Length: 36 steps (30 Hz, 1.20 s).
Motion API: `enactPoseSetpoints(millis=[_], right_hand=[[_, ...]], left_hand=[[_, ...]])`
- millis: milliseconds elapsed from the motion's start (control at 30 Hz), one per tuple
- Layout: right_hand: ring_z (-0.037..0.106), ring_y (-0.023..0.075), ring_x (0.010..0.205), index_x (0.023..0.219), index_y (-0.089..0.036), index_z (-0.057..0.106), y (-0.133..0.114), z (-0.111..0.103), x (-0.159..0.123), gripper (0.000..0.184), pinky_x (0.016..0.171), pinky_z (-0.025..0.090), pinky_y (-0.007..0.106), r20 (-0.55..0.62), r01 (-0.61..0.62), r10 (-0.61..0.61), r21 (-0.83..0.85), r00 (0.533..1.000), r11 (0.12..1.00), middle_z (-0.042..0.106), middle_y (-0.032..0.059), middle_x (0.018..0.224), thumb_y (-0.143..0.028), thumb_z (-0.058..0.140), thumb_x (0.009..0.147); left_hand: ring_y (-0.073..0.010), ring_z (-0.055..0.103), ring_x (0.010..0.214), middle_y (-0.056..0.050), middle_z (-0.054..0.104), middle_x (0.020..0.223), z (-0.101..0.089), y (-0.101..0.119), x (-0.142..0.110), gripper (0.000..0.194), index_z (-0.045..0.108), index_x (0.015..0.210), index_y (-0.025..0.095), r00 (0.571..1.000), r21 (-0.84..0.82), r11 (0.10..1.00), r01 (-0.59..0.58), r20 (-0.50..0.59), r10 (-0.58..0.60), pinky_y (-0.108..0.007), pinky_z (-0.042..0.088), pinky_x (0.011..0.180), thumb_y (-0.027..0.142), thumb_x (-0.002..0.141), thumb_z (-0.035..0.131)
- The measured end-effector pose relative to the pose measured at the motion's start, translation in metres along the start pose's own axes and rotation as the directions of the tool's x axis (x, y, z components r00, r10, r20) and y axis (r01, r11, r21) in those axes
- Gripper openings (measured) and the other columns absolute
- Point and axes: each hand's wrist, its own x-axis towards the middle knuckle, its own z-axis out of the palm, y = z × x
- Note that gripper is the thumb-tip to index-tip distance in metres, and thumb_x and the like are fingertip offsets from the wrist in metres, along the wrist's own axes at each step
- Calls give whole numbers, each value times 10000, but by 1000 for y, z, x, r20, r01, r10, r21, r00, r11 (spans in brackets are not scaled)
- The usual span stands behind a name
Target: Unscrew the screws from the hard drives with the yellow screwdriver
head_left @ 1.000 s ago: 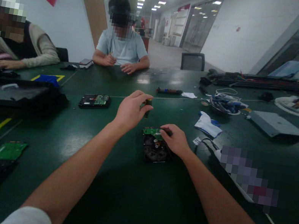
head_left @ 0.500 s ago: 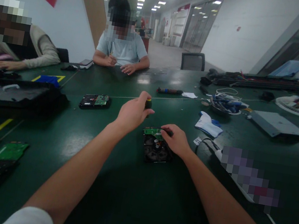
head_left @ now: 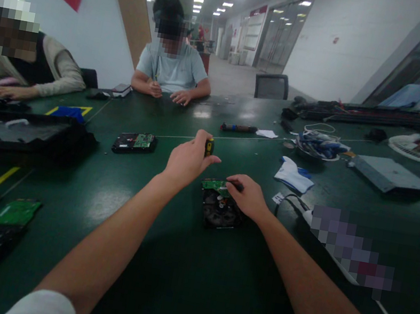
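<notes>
A hard drive [head_left: 220, 210] lies on the table in front of me, its green circuit board [head_left: 213, 184] at the far end. My right hand [head_left: 246, 195] grips its far right corner with curled fingers, which hide part of the board. Just beyond and left of the drive, my left hand [head_left: 190, 156] is closed on what looks like a screwdriver [head_left: 209, 147] with a yellow-and-black handle. The thumb of that hand sticks out to the right; the tool's shaft cannot be made out.
Another hard drive [head_left: 135, 142] lies further left. At the near left is a green circuit board [head_left: 16, 212]; a black tray [head_left: 27, 133] stands behind it. On the right are a glove [head_left: 294, 175], a power strip [head_left: 334, 249] and a grey metal box [head_left: 394, 175]. A person [head_left: 174, 69] sits opposite.
My left hand has turned the handle so that its yellow side shows more, and its thumb now reaches further right. The right hand and the hard drive stay where they were.
</notes>
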Motion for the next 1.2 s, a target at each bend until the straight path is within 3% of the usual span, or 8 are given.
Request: enactPoseSetpoints(millis=[100,233,367,633,767,933,1067,1200], right_hand=[[710,222,975,1057,-229,736,1,0,0,159,928,556,397,0,7,-7,-3,1000,1000,751,69,1063,-276,649,932],[716,220,968,1053,-231,737,1,1,0,157,914,561,391,-6,7,-7,0,1000,1000,749,69,1065,-275,648,931],[716,225,962,1034,-233,737,1,1,0,143,916,562,399,-18,10,-10,4,1000,1000,751,66,1042,-266,651,925],[710,228,972,1046,-229,738,-2,-1,0,152,915,559,398,1,8,-8,-6,1000,1000,749,73,1055,-270,649,930],[710,231,972,1060,-222,739,-2,-1,0,167,913,561,400,2,-9,9,10,1000,1000,744,81,1074,-272,645,933],[713,223,970,1049,-226,739,-1,1,0,150,919,555,391,-6,-11,11,9,1000,1000,748,71,1061,-267,658,930],[716,217,970,1049,-218,739,1,2,0,148,918,556,375,-14,-1,1,14,1000,1000,749,71,1056,-256,660,929],[716,221,967,1060,-220,738,1,1,0,155,920,556,382,-8,1,-1,8,1000,1000,749,75,1072,-260,662,931]], left_hand=[[-294,725,1001,-135,733,1139,1,-1,-1,459,527,1270,217,1000,-46,999,-9,-26,8,-395,534,891,374,910,765],[-274,673,1129,-124,662,1297,2,-3,-1,374,599,1276,241,988,-23,992,-121,-102,118,-385,527,947,212,922,719],[-294,659,1210,-141,669,1334,4,-4,0,412,579,1352,228,990,16,992,-121,-72,122,-405,505,1009,130,955,629],[-325,724,1046,-171,733,1143,5,-1,-1,509,502,1279,174,998,-112,993,24,-59,-31,-435,539,913,360,896,781],[-271,706,1021,-123,715,1133,3,-3,0,403,562,1241,205,994,-184,980,-77,-86,62,-406,538,928,256,898,766],[-269,672,1141,-145,646,1314,5,-6,1,372,620,1301,207,982,-34,989,-143,-127,137,-401,534,981,112,942,631],[-302,686,1185,-171,686,1327,10,-4,-1,376,539,1386,184,990,25,994,-110,-87,112,-427,538,979,176,1011,557],[-310,737,1039,-162,742,1171,12,-3,-1,434,491,1318,182,996,-43,998,-50,-70,47,-432,560,888,332,965,693]])
